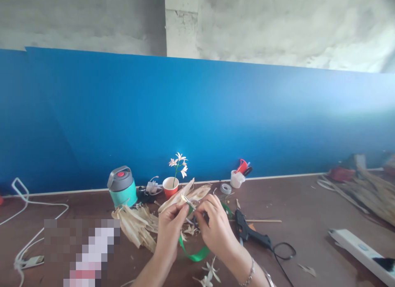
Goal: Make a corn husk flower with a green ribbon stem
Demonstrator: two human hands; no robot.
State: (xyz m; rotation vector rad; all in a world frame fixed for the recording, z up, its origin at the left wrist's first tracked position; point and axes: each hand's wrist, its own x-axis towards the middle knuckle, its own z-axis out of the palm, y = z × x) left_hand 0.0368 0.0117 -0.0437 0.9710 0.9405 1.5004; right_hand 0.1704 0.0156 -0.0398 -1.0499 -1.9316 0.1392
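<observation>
My left hand (172, 225) is closed in a pinch on a small pale piece (184, 198) that looks like dried husk, with a bit of green at the fingertips. Close beside it, my right hand (216, 223) has its fingers curled together at a thin greyish strip; exactly what it grips is hidden. A green ribbon (199, 254) loops down below both hands. White husk flowers (210, 274) lie on the table nearer to me. Dry husks (137, 225) are piled left of and behind the hands.
A red paper cup (170, 191) holds a white flower stem (176, 172). A teal jar (123, 192) stands left. Rightward are a tape roll (226, 189), a white tool cup (237, 179), a black glue gun (251, 233) with its cord, and a white power strip (361, 250).
</observation>
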